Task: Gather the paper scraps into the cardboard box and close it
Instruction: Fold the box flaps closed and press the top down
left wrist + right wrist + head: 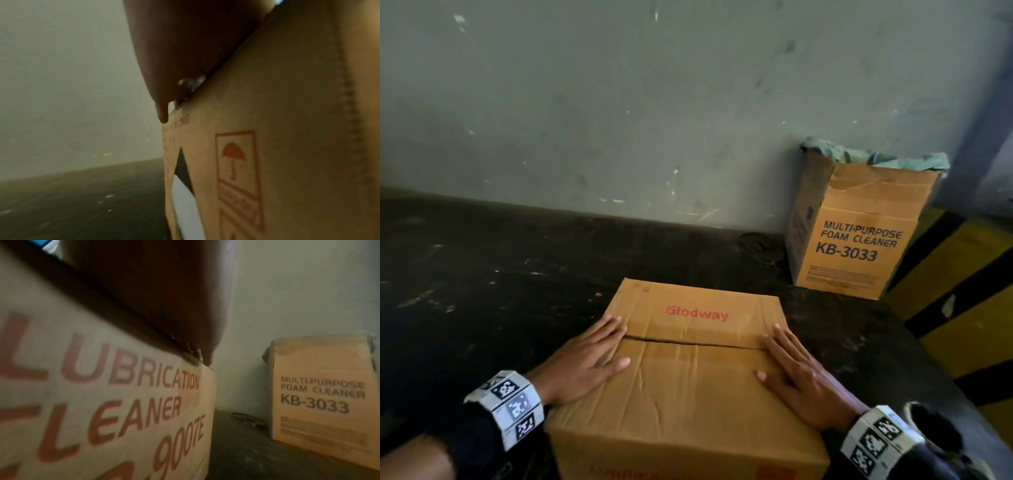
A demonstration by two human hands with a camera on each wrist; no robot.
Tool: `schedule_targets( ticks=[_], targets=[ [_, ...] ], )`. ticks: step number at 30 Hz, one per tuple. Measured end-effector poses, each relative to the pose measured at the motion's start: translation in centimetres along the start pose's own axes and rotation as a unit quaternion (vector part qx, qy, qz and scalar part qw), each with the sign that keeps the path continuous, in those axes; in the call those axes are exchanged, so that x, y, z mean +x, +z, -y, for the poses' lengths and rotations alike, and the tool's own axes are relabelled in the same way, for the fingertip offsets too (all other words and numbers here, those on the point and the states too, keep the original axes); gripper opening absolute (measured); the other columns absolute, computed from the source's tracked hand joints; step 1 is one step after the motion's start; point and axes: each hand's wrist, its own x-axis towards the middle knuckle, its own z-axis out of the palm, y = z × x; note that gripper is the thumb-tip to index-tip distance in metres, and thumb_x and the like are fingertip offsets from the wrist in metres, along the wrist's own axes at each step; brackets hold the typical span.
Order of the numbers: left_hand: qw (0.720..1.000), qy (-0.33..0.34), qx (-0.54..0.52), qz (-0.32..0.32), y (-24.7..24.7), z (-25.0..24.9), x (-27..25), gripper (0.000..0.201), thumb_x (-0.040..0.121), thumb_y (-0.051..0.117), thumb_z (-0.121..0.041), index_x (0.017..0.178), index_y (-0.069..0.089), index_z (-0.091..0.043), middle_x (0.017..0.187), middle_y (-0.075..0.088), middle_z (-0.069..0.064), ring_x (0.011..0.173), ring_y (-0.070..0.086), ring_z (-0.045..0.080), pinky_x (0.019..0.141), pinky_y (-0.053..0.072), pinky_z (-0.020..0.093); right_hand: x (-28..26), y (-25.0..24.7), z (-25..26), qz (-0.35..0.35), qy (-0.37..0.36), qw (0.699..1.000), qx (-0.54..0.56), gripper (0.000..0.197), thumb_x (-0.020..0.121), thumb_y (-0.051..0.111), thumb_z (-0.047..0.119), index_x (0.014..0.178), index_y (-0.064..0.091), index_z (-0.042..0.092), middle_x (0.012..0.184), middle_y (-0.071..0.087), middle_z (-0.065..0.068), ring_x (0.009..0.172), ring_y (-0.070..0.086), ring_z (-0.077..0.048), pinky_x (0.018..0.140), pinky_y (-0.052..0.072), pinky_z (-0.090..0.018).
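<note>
The cardboard box (688, 373) stands on the dark floor directly under both hands, the left hand (585, 363) and right hand (799, 380) lying flat, fingers straight, at opposite ends of the flap seam.

Dark floor (500, 291), 2 cardboard boxes (688, 394), cord (760, 246)

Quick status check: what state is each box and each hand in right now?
Glodway box: closed, top flaps folded down and meeting at a seam.
Left hand: flat, fingers straight, pressing on the left end of the flaps.
Right hand: flat, fingers straight, pressing on the right end of the flaps.
Foam cleaner box: upright by the wall, top open, green material bulging out.
</note>
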Motion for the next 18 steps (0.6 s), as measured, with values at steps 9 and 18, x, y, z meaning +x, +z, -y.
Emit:
schedule_targets(
  ticks=[9,18],
  targets=[
    [0.998,-0.054,-0.037,0.023,-0.6,2.4,-0.6,0.095,0.063,0.012,-0.089,0.143,0.002,-0.041,0.147,-0.016,-0.030,0.133,-0.021,-0.012,0.116,0.006,0.042,4.6,1.6,1.4,0.007,-0.036,0.996,0.083,0.098,0.064,0.014,0.089,0.148,0.010,0.038,0.153,-0.013,0.021,0.140,-0.021,-0.004,0.108,-0.002,-0.024],
    [0.998,-0.057,-0.027,0.009,-0.7,3.2,-0.7,0.105,0.057,0.006,-0.094,0.146,0.004,-0.038,0.148,-0.014,-0.030,0.132,-0.021,-0.014,0.115,0.015,0.053,4.3,2.3,2.5,-0.019,-0.022,0.996,0.087,0.087,0.078,0.027,0.077,0.149,0.015,0.028,0.156,-0.007,0.014,0.142,-0.016,-0.004,0.110,-0.005,-0.022]
  ],
)
